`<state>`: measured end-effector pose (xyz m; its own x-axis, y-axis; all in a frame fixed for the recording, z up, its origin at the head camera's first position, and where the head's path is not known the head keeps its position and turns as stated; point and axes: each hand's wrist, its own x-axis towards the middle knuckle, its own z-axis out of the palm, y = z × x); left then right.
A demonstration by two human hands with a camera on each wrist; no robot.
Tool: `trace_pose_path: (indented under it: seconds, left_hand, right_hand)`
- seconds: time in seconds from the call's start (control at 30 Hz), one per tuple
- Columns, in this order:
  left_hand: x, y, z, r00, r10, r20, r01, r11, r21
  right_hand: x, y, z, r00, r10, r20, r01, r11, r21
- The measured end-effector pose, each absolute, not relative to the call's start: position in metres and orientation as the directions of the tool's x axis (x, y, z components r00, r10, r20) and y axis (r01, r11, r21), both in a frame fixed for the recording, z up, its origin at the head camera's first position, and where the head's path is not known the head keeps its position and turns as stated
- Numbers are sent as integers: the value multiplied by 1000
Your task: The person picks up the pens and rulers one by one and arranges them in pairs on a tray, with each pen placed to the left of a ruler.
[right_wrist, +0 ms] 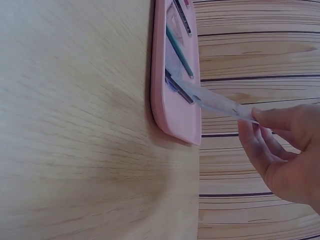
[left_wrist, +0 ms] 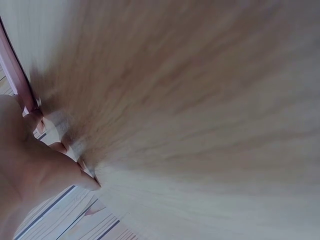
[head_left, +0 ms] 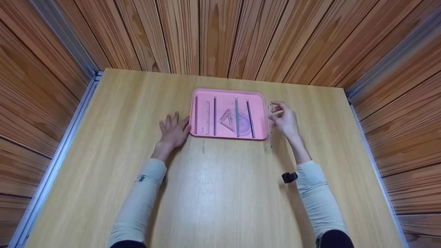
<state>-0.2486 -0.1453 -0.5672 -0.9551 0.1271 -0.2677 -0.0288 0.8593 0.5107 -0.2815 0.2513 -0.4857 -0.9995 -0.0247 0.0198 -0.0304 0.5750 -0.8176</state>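
Note:
A pink tray (head_left: 228, 91) lies on the table with pencils (head_left: 215, 115), a clear ruler (head_left: 207, 119), a set square (head_left: 227, 120) and a round clear protractor (head_left: 244, 124) in it. My left hand (head_left: 174, 132) rests on the tabletop with spread fingers, its thumb side against the tray's left edge. Past the tray's right edge, my right hand (head_left: 284, 120) pinches a thin clear plastic strip (right_wrist: 220, 104) between thumb and fingers. In the right wrist view the strip slants across the tray's end; its markings are too faint to read.
The light wood tabletop (head_left: 213, 193) reaches back to a wood-plank wall (head_left: 213, 38), with plank walls on both sides too. A small black object (head_left: 289, 177) sits at the right sleeve's cuff.

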Motion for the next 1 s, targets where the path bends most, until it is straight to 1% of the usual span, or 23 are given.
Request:
trace_pose_path:
  seconds: [0.3,0.5,0.63,0.8,1.0]
  left_hand:
    - [-250,-146,-563,-957,125,-262,-29,856,516]
    - [-248,-146,-565,-954,134,-267,-27,851,524]
    - [-249,-145,-566,-957,127,-261,-26,858,513]
    - [-251,-144,-568,-952,115,-282,-41,870,491]
    - [-252,-143,-569,-947,115,-299,-49,871,488]
  right_hand:
    - [-313,244,-491,-998,4,58,-46,551,-833]
    - [-323,237,-500,-997,1,78,-67,500,-864]
    - [-328,234,-506,-995,9,96,-79,498,-863]
    - [-332,234,-517,-992,7,128,-103,547,-831]
    - [-330,236,-535,-991,1,135,-98,677,-730]
